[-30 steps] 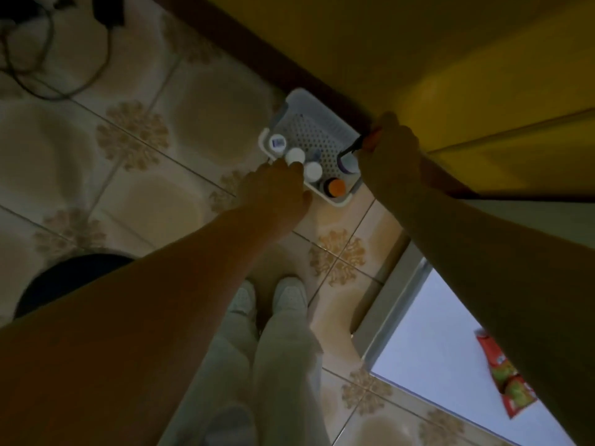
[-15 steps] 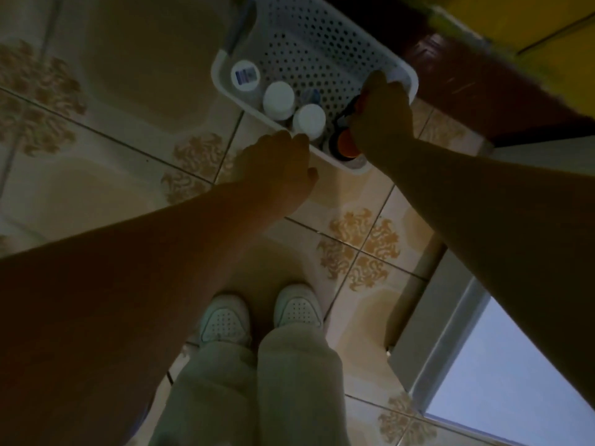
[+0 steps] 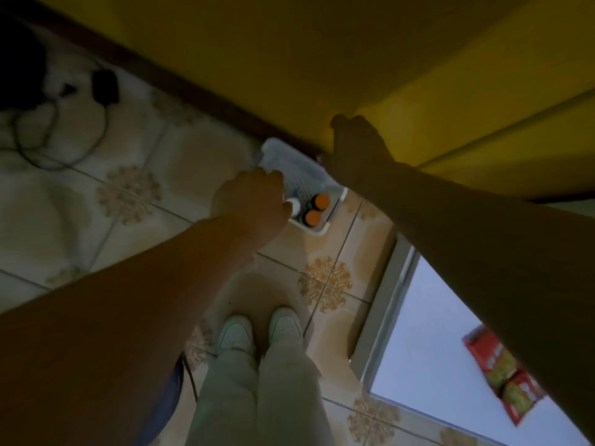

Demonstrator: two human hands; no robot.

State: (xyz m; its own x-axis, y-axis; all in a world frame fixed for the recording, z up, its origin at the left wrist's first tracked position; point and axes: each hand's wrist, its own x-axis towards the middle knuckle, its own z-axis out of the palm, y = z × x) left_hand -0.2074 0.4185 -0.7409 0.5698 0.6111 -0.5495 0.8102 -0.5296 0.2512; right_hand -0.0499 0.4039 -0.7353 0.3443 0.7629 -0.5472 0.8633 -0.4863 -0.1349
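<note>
A white perforated basket (image 3: pixel 304 170) sits on the tiled floor against the dark skirting of a yellow wall. Two orange-capped bottles (image 3: pixel 317 209) and a white-capped bottle (image 3: pixel 295 205) stand at its near end. My left hand (image 3: pixel 249 201) lies over the basket's left rim with its fingers curled down onto it, and it hides the other bottles there. My right hand (image 3: pixel 357 149) hovers over the basket's far right corner, back towards me. Its fingers are hidden. Something small and reddish (image 3: pixel 319 157) shows at its lower edge.
My two feet in white shoes (image 3: pixel 259 329) stand on the patterned tiles just behind the basket. A black plug and cable (image 3: pixel 104 86) lie at the far left. At the right is a pale surface with a grey frame (image 3: pixel 383 304), and a red and green packet (image 3: pixel 502 378) lies on it.
My right hand has lifted out of the basket's near end towards the wall, and two orange caps now show there. My left hand has shifted along the left rim. The view has pulled back.
</note>
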